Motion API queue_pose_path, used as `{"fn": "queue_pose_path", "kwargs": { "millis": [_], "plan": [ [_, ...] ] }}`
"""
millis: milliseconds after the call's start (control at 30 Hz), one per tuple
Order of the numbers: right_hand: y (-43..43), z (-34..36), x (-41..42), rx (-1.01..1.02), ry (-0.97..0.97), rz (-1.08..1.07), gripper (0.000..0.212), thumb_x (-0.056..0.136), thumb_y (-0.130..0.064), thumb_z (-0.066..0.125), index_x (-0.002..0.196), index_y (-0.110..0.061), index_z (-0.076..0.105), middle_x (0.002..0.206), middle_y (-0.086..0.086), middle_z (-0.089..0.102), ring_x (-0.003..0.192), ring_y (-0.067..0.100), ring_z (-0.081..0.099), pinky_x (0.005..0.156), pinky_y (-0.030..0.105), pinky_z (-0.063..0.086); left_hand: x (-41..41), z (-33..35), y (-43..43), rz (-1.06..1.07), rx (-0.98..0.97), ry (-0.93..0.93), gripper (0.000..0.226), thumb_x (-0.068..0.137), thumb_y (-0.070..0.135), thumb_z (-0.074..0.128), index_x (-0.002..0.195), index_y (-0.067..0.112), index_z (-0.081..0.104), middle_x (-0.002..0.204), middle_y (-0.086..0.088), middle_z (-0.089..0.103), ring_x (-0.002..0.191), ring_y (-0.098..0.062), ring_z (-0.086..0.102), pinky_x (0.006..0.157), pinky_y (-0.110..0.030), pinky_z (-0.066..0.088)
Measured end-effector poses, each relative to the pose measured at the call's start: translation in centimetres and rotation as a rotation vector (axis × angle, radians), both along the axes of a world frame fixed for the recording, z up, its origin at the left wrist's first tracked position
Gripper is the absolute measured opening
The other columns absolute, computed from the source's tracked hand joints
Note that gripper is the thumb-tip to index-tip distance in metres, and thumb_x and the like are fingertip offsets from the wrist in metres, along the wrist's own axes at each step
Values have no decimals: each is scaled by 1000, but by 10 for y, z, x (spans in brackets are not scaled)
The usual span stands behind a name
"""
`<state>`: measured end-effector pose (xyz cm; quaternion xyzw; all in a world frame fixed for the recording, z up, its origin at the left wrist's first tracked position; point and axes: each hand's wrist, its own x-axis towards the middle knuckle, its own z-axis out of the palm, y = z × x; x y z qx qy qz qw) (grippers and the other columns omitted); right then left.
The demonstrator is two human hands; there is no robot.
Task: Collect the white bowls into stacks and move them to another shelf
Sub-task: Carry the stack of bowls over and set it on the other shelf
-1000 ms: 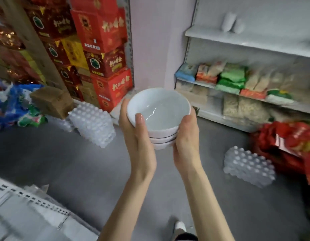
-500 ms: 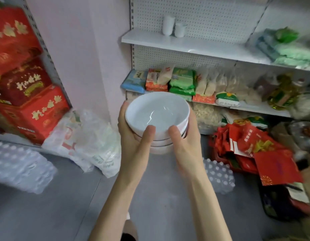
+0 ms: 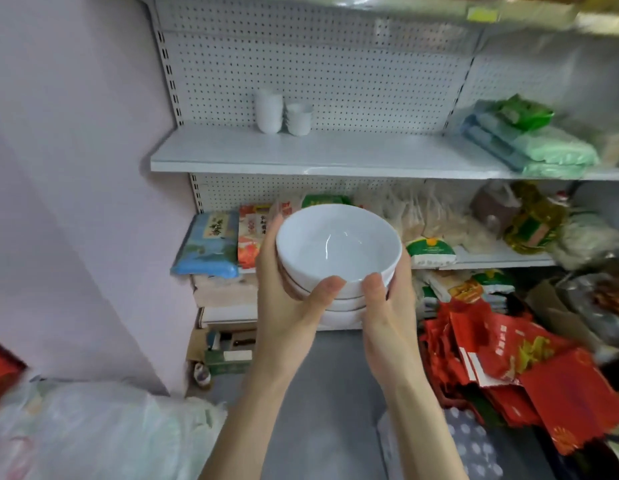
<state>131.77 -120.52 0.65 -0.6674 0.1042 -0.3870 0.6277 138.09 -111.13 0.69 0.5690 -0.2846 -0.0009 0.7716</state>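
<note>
A stack of white bowls [image 3: 337, 252] is held between both my hands at mid-frame, in front of the shelving. My left hand [image 3: 287, 306] cups the stack's left side with the thumb on the front rim. On the right side my right hand [image 3: 387, 310] grips it the same way. Above and behind the stack runs a white shelf [image 3: 336, 157] with a pegboard back. Two small stacks of white cups or bowls [image 3: 284, 112] stand at its rear.
Green and blue packets [image 3: 530, 140] lie on the white shelf's right end. The lower shelf [image 3: 491, 259] holds several food packets. Red bags [image 3: 530, 368] are piled on the floor at right, white plastic bags [image 3: 93, 431] at lower left. A pale wall [image 3: 76, 202] stands left.
The view has swung right and closer to the shelving; the red boxes at left have dropped out of sight. Both hands still hold the bowl stack, now raised nearer the white shelf.
</note>
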Motion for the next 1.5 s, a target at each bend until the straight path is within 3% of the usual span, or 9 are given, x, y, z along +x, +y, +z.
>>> {"fn": "queue_pose_path", "kwargs": {
  "millis": [100,367,600,833,1000,1133,1200,1367,1500],
  "plan": [
    [-36,-1,46,-31,6,-43,86,73,-63,61,141,-14,39,129,-8,56,117,0,54,89,9,42,50,-5,-40,-24,26,-8,101,59,72,73,142,29,34,146,-1,42,134,-17,43,108,-46,41],
    [-162,-34,191,29,34,-18,75,66,-41,53,137,-18,42,126,-7,57,109,-9,55,84,5,42,191,-35,-166,7,-7,78,92,54,73,74,131,37,40,136,9,49,122,-3,51,92,-16,46],
    [-308,-31,331,112,24,-5,76,63,-43,57,137,-32,42,130,-8,58,117,3,56,96,21,48,324,-27,-311,30,-34,112,99,49,58,82,134,32,39,134,9,51,117,4,54,87,-11,46],
    [-386,-45,424,147,53,7,76,61,-41,57,136,-32,43,130,-7,58,118,6,55,94,20,47,412,-35,-390,83,-3,163,111,43,60,84,139,24,40,139,4,50,119,1,53,90,-13,47],
    [-424,-58,471,139,96,-57,82,63,-46,53,141,-28,37,133,-4,53,116,2,53,88,13,46,464,-48,-431,27,53,157,96,54,42,74,139,20,39,139,1,49,122,-3,51,97,-17,46],
    [-450,-71,502,133,116,-62,79,66,-46,53,141,-30,35,137,-1,50,122,10,51,96,23,48,499,-60,-458,33,90,170,85,59,48,67,135,24,39,141,-6,47,127,-14,49,103,-25,44],
    [-460,-74,516,130,123,-72,77,65,-45,53,139,-33,35,137,-1,50,121,8,52,94,18,47,513,-65,-468,54,106,165,86,61,54,67,136,24,39,142,-8,46,128,-18,48,104,-27,43],
    [-475,-84,540,106,111,-62,75,67,-45,55,138,-32,34,138,2,49,122,10,52,94,18,47,536,-71,-484,73,99,194,81,67,58,56,139,25,39,140,1,48,118,6,51,91,-7,42],
    [-479,-91,551,88,117,-35,79,68,-43,56,141,-28,30,142,3,45,126,10,48,101,23,45,548,-79,-488,92,77,229,74,77,60,49,141,24,40,144,2,46,127,-3,47,103,-21,41]
  ]
}}
